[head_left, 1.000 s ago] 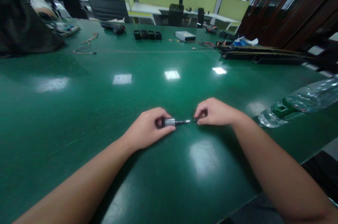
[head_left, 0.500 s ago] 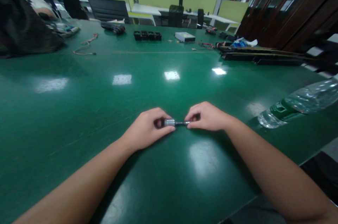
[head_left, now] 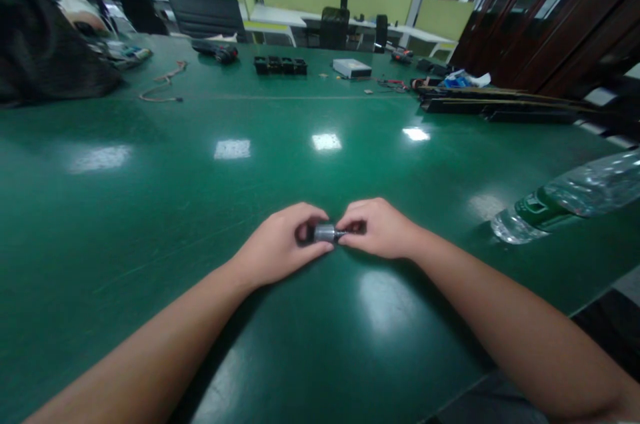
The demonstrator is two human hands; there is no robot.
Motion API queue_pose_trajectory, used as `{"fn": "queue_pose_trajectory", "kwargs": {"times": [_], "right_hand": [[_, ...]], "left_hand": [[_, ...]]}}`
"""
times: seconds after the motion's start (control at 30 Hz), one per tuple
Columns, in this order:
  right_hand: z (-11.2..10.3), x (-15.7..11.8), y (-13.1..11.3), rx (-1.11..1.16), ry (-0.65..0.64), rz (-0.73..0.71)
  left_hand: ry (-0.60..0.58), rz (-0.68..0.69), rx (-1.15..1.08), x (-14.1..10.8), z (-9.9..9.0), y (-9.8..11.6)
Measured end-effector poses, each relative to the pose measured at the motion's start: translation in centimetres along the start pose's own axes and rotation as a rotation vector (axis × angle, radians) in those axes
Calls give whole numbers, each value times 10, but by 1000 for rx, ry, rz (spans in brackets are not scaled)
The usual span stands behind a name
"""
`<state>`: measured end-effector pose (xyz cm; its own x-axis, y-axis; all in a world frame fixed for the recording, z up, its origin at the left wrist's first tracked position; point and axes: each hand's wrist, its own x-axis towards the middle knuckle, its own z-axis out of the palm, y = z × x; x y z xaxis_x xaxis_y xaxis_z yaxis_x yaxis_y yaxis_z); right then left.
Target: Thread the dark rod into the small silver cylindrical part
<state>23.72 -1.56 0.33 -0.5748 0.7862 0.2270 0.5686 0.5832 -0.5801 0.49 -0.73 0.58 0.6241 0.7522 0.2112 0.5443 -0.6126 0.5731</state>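
Observation:
Near the front of the green table, my left hand (head_left: 285, 244) is closed around a small silver cylinder (head_left: 325, 233), thumb below and fingers above. A thin dark shaft (head_left: 341, 234) comes out of the cylinder's right end. My right hand (head_left: 383, 227) pinches this shaft between thumb and fingertips, close against the cylinder. Most of the shaft is covered by the right fingers, and the cylinder's left end lies in shadow inside the left grip. I cannot tell exactly what kind of part it is.
A clear water bottle (head_left: 565, 201) with a green label lies on its side at right. Toward the back are black strips (head_left: 495, 109), a silver box (head_left: 351, 68), black blocks (head_left: 280, 65), a cord (head_left: 163, 87) and a dark bag (head_left: 45, 44).
My right hand has moved left along the shaft, from its far end to right beside the cylinder. My left hand stays nearly in place around the cylinder.

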Motion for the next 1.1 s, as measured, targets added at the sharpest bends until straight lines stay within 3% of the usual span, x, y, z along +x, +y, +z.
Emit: {"fn": "queue_pose_trajectory", "kwargs": {"times": [1.1], "right_hand": [[-1,0,-2,-58,-10,-57]], "left_hand": [[1,-81,-30,0,0,2]]}}
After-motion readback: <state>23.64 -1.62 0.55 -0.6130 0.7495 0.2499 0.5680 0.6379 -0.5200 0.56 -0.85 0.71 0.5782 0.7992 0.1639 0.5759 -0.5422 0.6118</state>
